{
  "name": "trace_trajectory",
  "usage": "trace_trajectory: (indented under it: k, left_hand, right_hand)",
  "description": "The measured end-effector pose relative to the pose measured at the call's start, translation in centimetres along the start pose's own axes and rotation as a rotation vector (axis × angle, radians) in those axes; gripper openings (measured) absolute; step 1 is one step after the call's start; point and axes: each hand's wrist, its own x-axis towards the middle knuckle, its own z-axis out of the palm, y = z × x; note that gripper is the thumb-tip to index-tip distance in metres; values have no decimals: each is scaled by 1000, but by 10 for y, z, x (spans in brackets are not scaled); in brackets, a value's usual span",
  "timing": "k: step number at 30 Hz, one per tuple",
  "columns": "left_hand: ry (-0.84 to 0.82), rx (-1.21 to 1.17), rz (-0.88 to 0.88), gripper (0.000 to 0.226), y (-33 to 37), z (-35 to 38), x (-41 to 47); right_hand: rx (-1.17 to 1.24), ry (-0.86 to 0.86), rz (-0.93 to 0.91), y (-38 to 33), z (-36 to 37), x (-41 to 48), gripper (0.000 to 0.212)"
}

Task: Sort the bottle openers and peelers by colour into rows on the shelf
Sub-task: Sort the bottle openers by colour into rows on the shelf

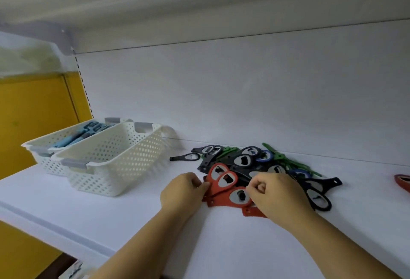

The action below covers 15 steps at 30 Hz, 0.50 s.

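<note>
A mixed pile of bottle openers and peelers lies on the white shelf point(111, 230). Several red openers point(224, 181) overlap at the pile's near left. Black openers point(244, 161) fill the middle, blue ones point(266, 156) sit among them, and green peelers point(279, 156) lie at the back. My left hand point(184, 192) pinches the handle ends of the red openers. My right hand point(275, 192) has its fingers curled over the nearest red opener point(239, 196), gripping it at its head. Another red opener's handle point(250, 212) pokes out under that hand.
Two white perforated baskets stand at the left: the nearer basket point(115, 161) shows nothing inside, the farther basket point(44, 145) holds light-blue tools. A lone black opener point(186, 157) lies left of the pile. A red item point(402, 181) sits at the right edge. The back panel is close behind.
</note>
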Motion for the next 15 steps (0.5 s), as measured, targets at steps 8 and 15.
trace_trajectory:
  k: [8,15]
  left_hand:
    - [-42,-1136,-22,20,-1,-20,-9]
    - [-248,-1428,-195,25,-11,-22,-1]
  right_hand:
    - [-33,-55,20,-7,1,-11,11]
    - [-213,-116,-128,-17,17,-1,51]
